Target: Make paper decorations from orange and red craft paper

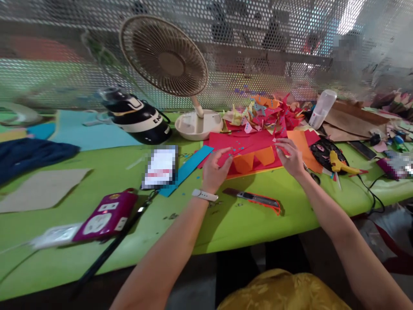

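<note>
An orange paper strip (244, 163) with a zigzag outline spans the space between my hands, over red paper sheets (258, 140). My left hand (217, 170), a white band on its wrist, has thumb and forefinger at the strip's left end and appears to pinch it. My right hand (289, 156) is pinched at the other end; a small pale speck shows by its fingertips, and I cannot make out what they grip. Small blue bits dot the red paper near my left fingers. Below the hands lies a box cutter (260, 200) with an orange-edged handle.
A fan (199, 125) and a black bottle (142, 118) stand behind. Folded paper pieces (267, 112) are heaped at the back. A phone (160, 167), blue paper strip (187, 170) and purple power strip (106, 215) lie left; a yellow glue gun (343, 165) with cable lies right.
</note>
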`<state>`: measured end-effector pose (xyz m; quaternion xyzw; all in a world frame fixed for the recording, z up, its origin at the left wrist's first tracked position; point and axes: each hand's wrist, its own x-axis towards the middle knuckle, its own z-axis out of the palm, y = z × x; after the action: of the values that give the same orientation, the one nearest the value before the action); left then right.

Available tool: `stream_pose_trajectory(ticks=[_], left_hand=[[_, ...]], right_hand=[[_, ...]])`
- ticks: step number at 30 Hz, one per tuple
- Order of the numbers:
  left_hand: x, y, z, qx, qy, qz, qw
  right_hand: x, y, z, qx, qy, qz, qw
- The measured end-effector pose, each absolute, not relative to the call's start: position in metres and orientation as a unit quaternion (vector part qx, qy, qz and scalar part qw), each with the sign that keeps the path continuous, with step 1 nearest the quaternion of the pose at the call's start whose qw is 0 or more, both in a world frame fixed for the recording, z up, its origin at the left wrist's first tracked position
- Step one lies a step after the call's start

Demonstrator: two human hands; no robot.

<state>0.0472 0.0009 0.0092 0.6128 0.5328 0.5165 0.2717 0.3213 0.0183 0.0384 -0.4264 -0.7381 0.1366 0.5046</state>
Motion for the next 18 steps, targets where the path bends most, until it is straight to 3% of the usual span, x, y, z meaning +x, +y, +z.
stream_pose_trajectory(ticks=[3,9,15,18], left_hand=[[0.049,-0.001,0.011,0.647,0.534,0.508,0.192],[0.053,-0.003,0.014,0.673,0.512,0.504,0.174],[0.055,0.001,0.004,0.697,0.510,0.478,0.158],[0.050,0.006,-0.006,0.687,0.551,0.449,0.151]], right_hand=[[0.326,0.018,0.046,-0.436,-0.718,0.134,0.525],[0.327,0.017,0.049,-0.461,-0.709,0.116,0.521],[0.307,0.010,0.040,-0.466,-0.809,0.144,0.327],[0.306,0.012,0.041,-0.482,-0.815,0.141,0.291]])
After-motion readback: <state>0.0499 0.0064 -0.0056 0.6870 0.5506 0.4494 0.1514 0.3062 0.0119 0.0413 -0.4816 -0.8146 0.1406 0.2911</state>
